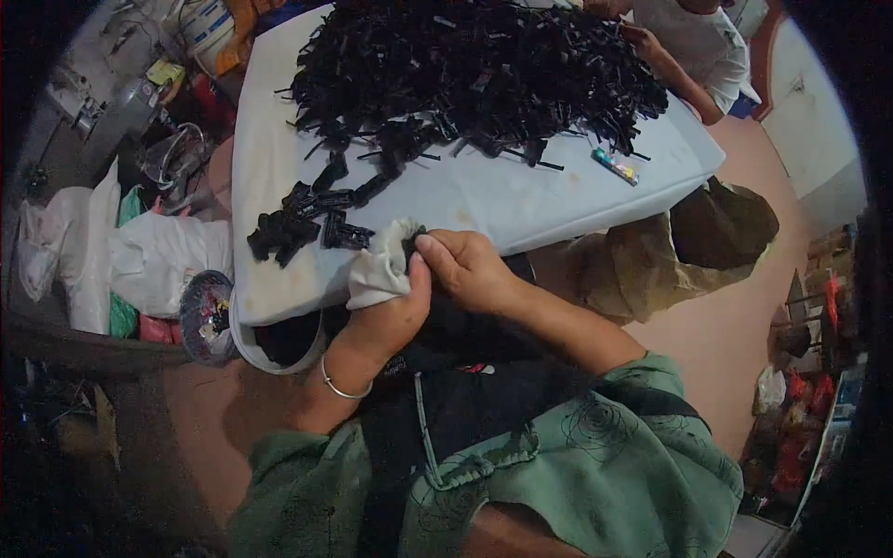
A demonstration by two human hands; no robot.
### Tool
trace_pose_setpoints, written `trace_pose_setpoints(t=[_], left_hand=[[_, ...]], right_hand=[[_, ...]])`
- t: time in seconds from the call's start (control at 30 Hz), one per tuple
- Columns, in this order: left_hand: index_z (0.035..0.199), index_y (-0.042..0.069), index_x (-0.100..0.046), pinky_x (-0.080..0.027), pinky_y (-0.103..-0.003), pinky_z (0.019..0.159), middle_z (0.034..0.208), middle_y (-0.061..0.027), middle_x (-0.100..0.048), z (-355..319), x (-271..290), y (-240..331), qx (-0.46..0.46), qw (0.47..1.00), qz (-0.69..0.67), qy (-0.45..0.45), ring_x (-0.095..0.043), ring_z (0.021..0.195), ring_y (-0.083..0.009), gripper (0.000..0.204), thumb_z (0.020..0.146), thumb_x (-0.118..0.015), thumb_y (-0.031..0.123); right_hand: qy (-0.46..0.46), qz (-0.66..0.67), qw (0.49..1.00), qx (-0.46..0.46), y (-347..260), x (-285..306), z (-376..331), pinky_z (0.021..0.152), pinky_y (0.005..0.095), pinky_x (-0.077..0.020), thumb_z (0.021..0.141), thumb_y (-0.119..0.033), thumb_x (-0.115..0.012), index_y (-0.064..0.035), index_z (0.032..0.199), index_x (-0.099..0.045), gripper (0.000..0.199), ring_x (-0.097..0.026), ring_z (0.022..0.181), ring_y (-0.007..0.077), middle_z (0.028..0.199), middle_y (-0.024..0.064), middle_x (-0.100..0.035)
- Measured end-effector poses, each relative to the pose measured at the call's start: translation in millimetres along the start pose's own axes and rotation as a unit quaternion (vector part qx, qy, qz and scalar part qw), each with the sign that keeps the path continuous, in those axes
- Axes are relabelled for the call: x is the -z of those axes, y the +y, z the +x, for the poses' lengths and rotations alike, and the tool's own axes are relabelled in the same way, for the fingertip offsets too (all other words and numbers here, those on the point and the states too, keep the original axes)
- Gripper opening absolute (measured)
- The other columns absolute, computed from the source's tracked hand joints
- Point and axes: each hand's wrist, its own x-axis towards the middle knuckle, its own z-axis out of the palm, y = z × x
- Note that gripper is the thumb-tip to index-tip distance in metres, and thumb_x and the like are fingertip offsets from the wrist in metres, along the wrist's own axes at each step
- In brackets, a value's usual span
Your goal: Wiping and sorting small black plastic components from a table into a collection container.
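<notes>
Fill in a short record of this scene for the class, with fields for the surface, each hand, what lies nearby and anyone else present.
Surface: white padded board
Left hand: wrapped around a white cloth
Right hand: pinching a small black plastic part against the cloth
Main heap: large pile of black plastic parts
Near group: small cluster of black parts
Below the board: round white bucket
Other person: a hand at the pile's far edge

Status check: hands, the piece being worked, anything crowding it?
Left hand grips white cloth. Right hand pinches small black part against it. Loose black parts close by.
</notes>
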Motion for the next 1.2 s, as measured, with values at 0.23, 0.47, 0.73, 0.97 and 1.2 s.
trace_pose_setpoints(t=[0.23,0.47,0.73,0.97,1.2], left_hand=[[0.101,-0.002,-0.049,-0.046,-0.036,0.068,0.085,-0.0192,-0.057,1,2,3,0.066,0.997,-0.042,-0.024,-0.056,0.076,-0.0333,0.028,0.073,-0.051,0.004],[0.101,-0.002,-0.049,-0.046,-0.036,0.070,0.087,-0.0190,-0.056,-3,-3,2,0.073,0.995,-0.073,-0.002,-0.056,0.079,-0.0320,0.027,0.074,-0.050,0.002],[0.106,-0.001,-0.044,-0.043,-0.030,0.075,0.092,-0.0143,-0.053,10,3,2,0.106,0.988,-0.112,-0.027,-0.054,0.084,-0.0247,0.030,0.077,-0.051,0.002],[0.108,-0.002,-0.043,-0.041,-0.026,0.073,0.091,-0.0066,-0.051,17,24,-4,0.244,0.921,-0.305,0.010,-0.049,0.083,-0.0131,0.026,0.085,-0.046,0.009],[0.103,-0.001,-0.049,-0.042,-0.028,0.062,0.080,-0.0084,-0.054,18,25,17,0.239,0.935,-0.227,-0.128,-0.052,0.070,-0.0163,0.024,0.082,-0.044,0.010]], right_hand=[[0.007,0.003,1.000,0.013,5,-3,1,0.049,0.0233,-0.0344,0.091,-0.025,-0.039,-0.0021,0.072,-0.051,0.032,-0.036,0.055,0.0051,0.059,-0.0046,-0.043],[0.009,-0.087,0.995,0.041,-5,3,1,0.049,0.0268,-0.0363,0.090,-0.023,-0.041,0.0002,0.070,-0.049,0.032,-0.038,0.054,0.0081,0.055,0.0002,-0.042],[0.027,-0.063,0.998,0.010,-3,11,4,0.053,0.0319,-0.0396,0.086,-0.021,-0.047,0.0005,0.076,-0.053,0.025,-0.045,0.056,0.0178,0.062,0.0109,-0.050],[-0.012,-0.178,0.972,0.151,-1,29,4,0.063,0.0295,-0.0456,0.079,-0.010,-0.056,0.0031,0.085,-0.057,0.014,-0.060,0.071,0.0239,0.078,0.0161,-0.059],[-0.069,0.037,0.997,-0.007,-6,28,8,0.056,0.0239,-0.0414,0.083,-0.013,-0.054,0.0016,0.079,-0.056,0.015,-0.050,0.061,0.0102,0.069,0.0039,-0.056]])
